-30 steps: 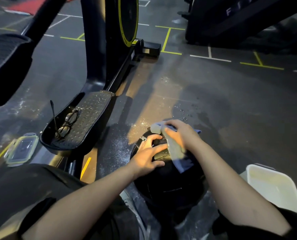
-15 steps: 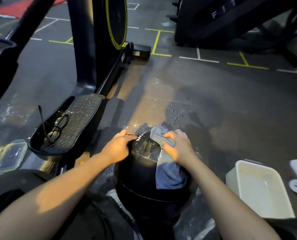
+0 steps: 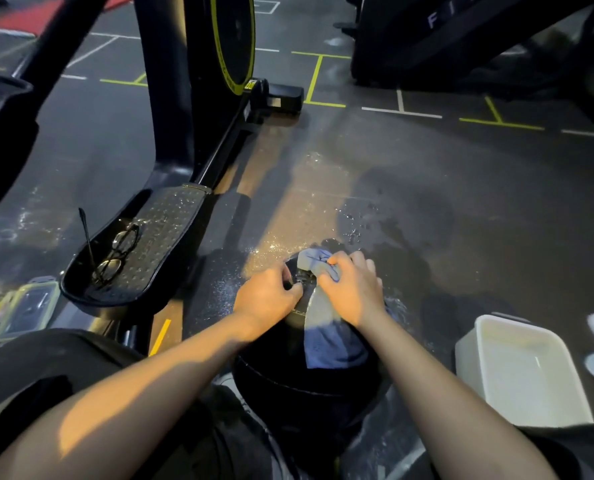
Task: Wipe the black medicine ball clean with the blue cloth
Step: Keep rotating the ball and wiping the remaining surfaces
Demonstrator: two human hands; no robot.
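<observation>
The black medicine ball (image 3: 288, 375) sits on the gym floor between my knees. A blue cloth (image 3: 326, 337) is draped over its top and hangs down the near side. My right hand (image 3: 352, 292) grips the cloth near the ball's far top, fingers curled round the fabric. My left hand (image 3: 267, 299) rests on the ball's upper left, its curled fingers gripping the surface beside the cloth. Both forearms reach in from the bottom of the view and hide part of the ball's sides.
A white plastic tub (image 3: 524, 372) stands on the floor to the right. An elliptical machine's pedal (image 3: 150, 251) at left holds a pair of glasses (image 3: 117, 252). A clear lidded container (image 3: 28, 308) lies at far left. Water droplets spot the floor (image 3: 461, 188) beyond the ball.
My left hand slid from the ball's top face to its upper left edge, then back toward the cloth. The right hand shifted the cloth across the top; the view moved slightly.
</observation>
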